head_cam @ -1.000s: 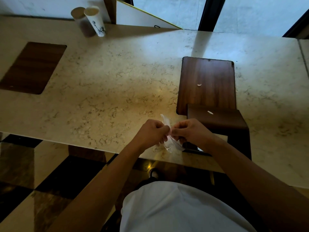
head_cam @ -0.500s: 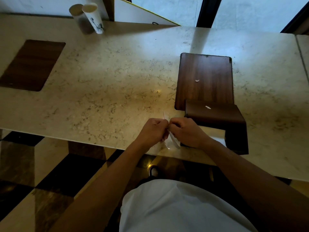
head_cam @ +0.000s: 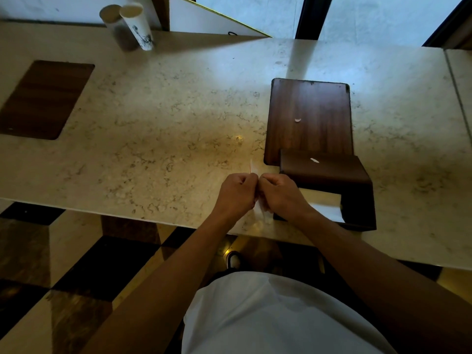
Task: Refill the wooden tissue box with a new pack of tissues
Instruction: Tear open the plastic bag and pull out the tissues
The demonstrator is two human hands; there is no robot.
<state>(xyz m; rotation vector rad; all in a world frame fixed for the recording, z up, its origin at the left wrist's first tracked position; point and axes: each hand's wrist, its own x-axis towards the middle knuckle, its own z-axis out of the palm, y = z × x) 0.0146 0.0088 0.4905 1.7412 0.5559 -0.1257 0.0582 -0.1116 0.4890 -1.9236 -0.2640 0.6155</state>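
A: Marble counter (head_cam: 158,139), pale w/ brown veining, ran across the whole view; dark checkered floor below the near edge. Where was the box?

B: Dark wooden tissue box (head_cam: 329,175) sat near the front edge, just right of both hands. Flat dark wooden lid or base panel (head_cam: 309,118) lay behind it, touching or nearly so. White tissue (head_cam: 329,210) showed in the box's open near side, so a pack looked to be in already.

A: And the hands?

B: Left hand (head_cam: 236,196) and right hand (head_cam: 281,195) were both curled into tight pinches, knuckles nearly touching, gripping a thin strip of clear plastic wrapper (head_cam: 258,200) between them. One end stuck up past the fingers, the rest hung below. Looked like tearing or balling it, imo.

A: What did the next move turn on?

B: Box lay to the right, long axis running roughly left-right, opening toward the person. Right hand was the nearer one, wrist almost over the box's left end. Panel was further back, same side.

A: Other stuff?

B: Two paper cups (head_cam: 132,24) at far left, another brown wooden panel (head_cam: 43,98) left, well apart.
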